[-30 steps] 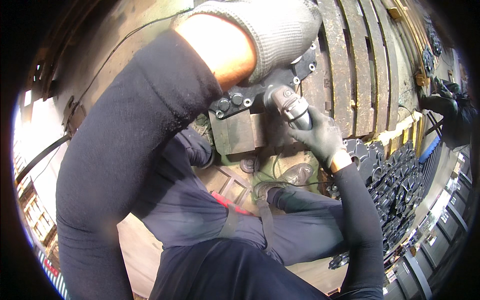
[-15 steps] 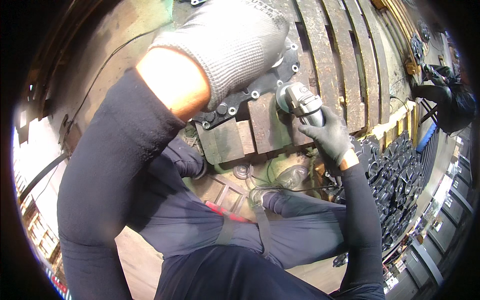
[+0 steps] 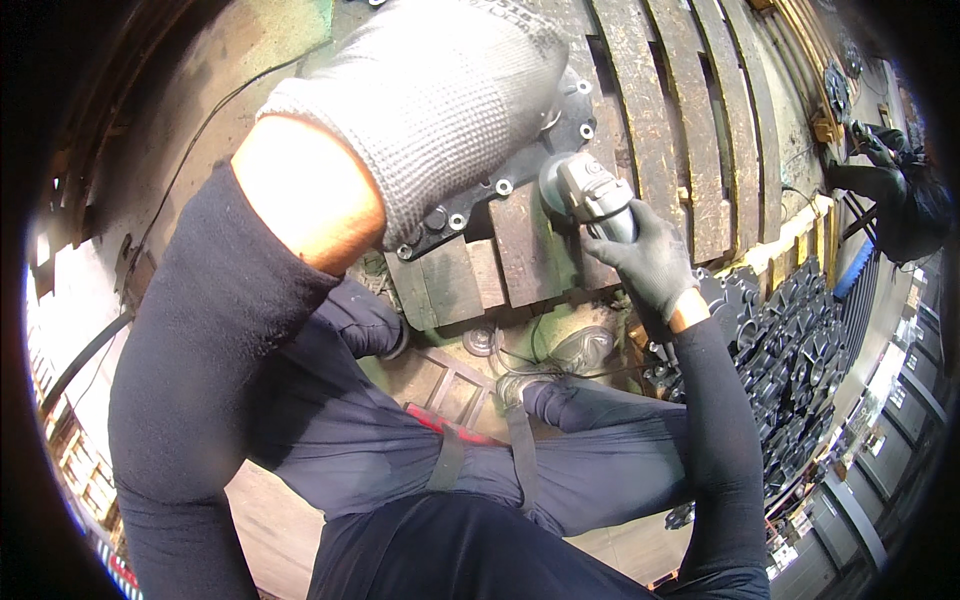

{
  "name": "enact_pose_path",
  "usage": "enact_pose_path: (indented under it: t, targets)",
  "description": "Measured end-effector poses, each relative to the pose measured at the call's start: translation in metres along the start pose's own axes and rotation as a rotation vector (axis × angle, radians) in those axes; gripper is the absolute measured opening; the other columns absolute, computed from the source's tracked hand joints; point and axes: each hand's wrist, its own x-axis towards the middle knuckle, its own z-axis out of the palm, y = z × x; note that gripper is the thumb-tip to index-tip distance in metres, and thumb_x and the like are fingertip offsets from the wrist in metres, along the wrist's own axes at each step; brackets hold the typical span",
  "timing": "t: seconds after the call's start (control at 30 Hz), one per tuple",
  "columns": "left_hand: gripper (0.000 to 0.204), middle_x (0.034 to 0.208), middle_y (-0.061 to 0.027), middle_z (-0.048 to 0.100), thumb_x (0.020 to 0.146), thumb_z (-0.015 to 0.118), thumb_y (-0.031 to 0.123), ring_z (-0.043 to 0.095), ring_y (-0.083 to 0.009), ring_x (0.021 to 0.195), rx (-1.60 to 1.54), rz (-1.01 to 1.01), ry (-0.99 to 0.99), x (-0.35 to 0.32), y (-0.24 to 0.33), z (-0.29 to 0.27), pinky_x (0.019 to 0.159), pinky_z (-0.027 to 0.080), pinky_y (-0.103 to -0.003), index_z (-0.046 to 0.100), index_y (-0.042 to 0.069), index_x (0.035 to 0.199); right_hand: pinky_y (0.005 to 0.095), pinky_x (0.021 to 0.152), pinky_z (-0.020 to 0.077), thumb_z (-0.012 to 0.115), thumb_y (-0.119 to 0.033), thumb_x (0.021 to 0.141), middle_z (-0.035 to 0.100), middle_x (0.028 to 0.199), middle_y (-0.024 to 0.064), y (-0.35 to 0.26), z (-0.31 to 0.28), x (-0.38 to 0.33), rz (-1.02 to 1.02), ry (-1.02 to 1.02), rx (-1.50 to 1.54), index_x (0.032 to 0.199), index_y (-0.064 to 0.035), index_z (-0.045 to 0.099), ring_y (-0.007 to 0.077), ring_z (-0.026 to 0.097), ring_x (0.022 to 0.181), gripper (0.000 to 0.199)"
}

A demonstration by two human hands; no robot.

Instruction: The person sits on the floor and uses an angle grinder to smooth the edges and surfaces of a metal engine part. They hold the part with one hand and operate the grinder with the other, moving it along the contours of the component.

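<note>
The right hand (image 3: 652, 262), gloved, is clenching its fingers around a grey angle grinder (image 3: 590, 195), just right of the dark metal casting (image 3: 500, 170). The left hand (image 3: 440, 95) is pressing on that casting, fingers hidden, grip unclear; the casting is lying on wooden slats (image 3: 690, 120).

Slatted wood bench (image 3: 700, 130) w/ black metal casting (image 3: 480, 200) lying on it

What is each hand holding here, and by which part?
The right hand grips a grey angle grinder around its body, behind the head. The left hand, in a grey knit glove, lies on a black metal part; whether it grips it cannot be told.
</note>
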Motion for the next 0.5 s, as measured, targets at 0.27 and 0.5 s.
enact_pose_path:
  t: [0.27, 0.5]
  targets:
    - [0.017, 0.081, -0.0196, 0.076, 0.101, 0.067, 0.015, 0.079, -0.0390, 0.077, 0.056, -0.057, -0.063, -0.005, 0.005, -0.016, 0.071, 0.063, -0.048, 0.073, 0.000, 0.106, 0.0515, 0.103, 0.0603, 0.096, -0.044, 0.084, 0.081, 0.122, 0.0283, -0.002, -0.001, -0.006, 0.014, 0.006, -0.049, 0.139, -0.0032, 0.072, 0.0437, 0.078, 0.118, 0.072]
    - [0.017, 0.082, -0.0206, 0.076, 0.100, 0.066, 0.012, 0.079, -0.0386, 0.077, 0.028, -0.001, 0.014, -0.004, 0.003, 0.000, 0.070, 0.063, -0.048, 0.072, -0.003, 0.105, 0.0514, 0.101, 0.0610, 0.095, -0.046, 0.083, 0.081, 0.122, 0.0268, 0.003, 0.002, 0.003, 0.017, 0.005, -0.036, 0.142, -0.0048, 0.072, 0.0434, 0.079, 0.116, 0.076]
